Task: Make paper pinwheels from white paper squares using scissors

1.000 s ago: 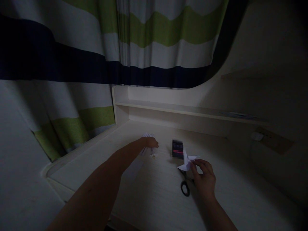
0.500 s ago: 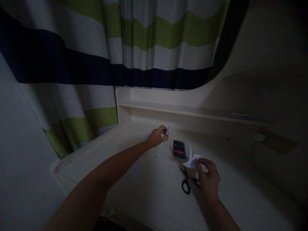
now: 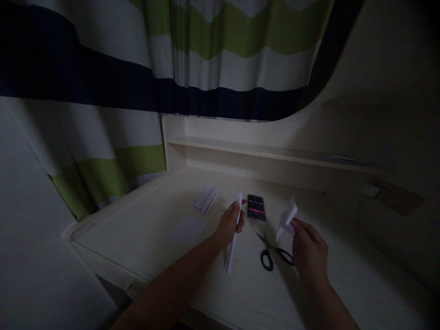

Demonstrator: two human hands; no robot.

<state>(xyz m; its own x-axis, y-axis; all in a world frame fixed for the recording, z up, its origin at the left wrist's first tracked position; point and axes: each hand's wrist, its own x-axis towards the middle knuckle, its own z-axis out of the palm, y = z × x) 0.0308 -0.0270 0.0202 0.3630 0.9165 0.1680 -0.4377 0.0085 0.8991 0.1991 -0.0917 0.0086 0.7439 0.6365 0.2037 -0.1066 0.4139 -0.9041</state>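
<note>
My left hand (image 3: pixel 227 224) is closed around a white rolled paper stick (image 3: pixel 231 254), which slants down toward me above the desk. To the right, my right hand (image 3: pixel 310 250) pinches a folded white paper pinwheel (image 3: pixel 286 221) by one side, its blades sticking out to the left. Black-handled scissors (image 3: pixel 268 246) lie on the desk between the two hands, handles spread. Beyond them rests a phone (image 3: pixel 256 205) with a lit screen. Left of my left hand are several white paper sticks (image 3: pixel 207 198) side by side and a flat paper sheet (image 3: pixel 188 229).
The pale desk (image 3: pixel 130 229) has a raised rim along its left side. A low shelf (image 3: pixel 240 149) runs across the back, with thin flat items (image 3: pixel 340 159) at its right. Striped curtains (image 3: pixel 213 68) hang behind. A plug (image 3: pixel 371 190) sits in a socket panel at right.
My left hand has come back toward me with the paper stick, uncovering the row of sticks. My right hand has shifted right and turned the pinwheel. The view has moved slightly.
</note>
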